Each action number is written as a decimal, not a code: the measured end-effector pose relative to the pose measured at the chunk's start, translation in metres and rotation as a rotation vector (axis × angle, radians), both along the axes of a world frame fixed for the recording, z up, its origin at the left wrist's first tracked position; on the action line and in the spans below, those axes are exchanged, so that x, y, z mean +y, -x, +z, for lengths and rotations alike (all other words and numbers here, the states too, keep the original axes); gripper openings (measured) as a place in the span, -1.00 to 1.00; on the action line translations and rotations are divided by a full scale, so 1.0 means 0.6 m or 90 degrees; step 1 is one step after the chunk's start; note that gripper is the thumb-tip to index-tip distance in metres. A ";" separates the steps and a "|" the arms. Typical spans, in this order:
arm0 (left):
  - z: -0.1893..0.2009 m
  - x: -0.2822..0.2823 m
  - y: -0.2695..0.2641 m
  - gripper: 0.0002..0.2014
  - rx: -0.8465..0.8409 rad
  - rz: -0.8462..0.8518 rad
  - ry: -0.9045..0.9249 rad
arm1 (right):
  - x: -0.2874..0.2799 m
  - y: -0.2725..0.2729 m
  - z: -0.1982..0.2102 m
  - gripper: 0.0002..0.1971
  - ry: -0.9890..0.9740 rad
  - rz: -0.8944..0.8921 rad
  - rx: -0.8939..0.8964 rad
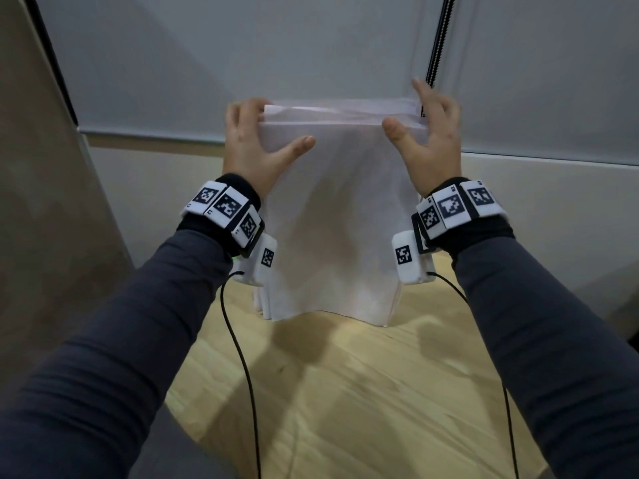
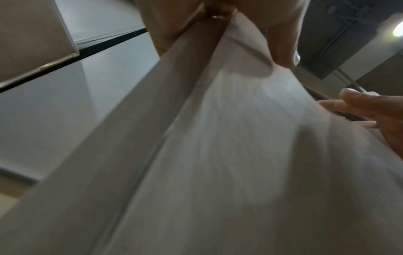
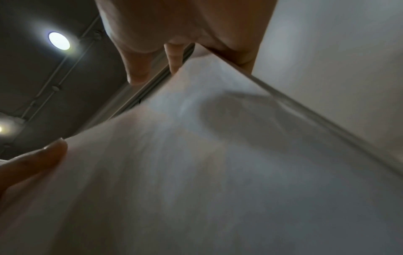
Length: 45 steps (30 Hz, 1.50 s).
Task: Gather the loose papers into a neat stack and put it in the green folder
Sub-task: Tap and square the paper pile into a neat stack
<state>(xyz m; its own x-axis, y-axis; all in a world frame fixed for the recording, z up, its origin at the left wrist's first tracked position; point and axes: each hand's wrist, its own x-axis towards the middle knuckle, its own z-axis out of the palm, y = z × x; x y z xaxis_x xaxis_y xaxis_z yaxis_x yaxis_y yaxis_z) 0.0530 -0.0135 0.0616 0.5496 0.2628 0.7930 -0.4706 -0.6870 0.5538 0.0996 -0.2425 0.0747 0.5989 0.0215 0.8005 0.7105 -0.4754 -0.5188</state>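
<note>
Dark grey sleeves [image 1: 114, 340] reach in from both lower corners, each wrist wrapped in a band of black-and-white marker tiles [image 1: 226, 210] with a thin black cable [image 1: 242, 368] trailing down from it. Between the arms, the stack of white papers [image 1: 332, 229] stands upright on its lower edge on the pale wooden desk [image 1: 363, 392], held out in front of the person. Left hand [image 1: 254, 143] grips the stack's upper left corner, thumb pressed on the near face and fingers curled round the far side. Right hand [image 1: 427, 133] holds the upper right corner the same way, thumb on the near sheet, fingers spread behind the top edge. Along the top, the sheets sit slightly uneven, a few edges showing one behind another. Both wrist views look up the paper's face toward the fingers [image 2: 283, 43] and a ceiling lamp [image 3: 59, 41]. Behind the stack hangs a grey roller blind [image 1: 242, 57] with a beaded cord [image 1: 437, 36]. No green folder is in view
</note>
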 end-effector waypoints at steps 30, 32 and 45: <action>-0.112 0.036 -0.038 -0.35 0.254 -0.281 0.350 | 0.008 -0.005 0.015 -0.70 -0.185 0.038 -0.018; -0.107 0.035 -0.037 -0.46 0.227 -0.274 0.388 | -0.010 -0.010 0.002 -0.50 -0.244 0.025 0.020; -0.072 -0.026 -0.013 -0.60 0.131 -0.241 0.386 | 0.014 0.002 -0.124 -0.65 -0.293 -0.049 0.206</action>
<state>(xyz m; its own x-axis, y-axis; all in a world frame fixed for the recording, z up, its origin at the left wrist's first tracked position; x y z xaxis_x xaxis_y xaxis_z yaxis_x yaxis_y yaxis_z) 0.0608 -0.0292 0.0184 0.8117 0.3845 0.4397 -0.4597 -0.0439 0.8870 0.0982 -0.2342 0.0005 0.8014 -0.3391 0.4927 0.4534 -0.1930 -0.8702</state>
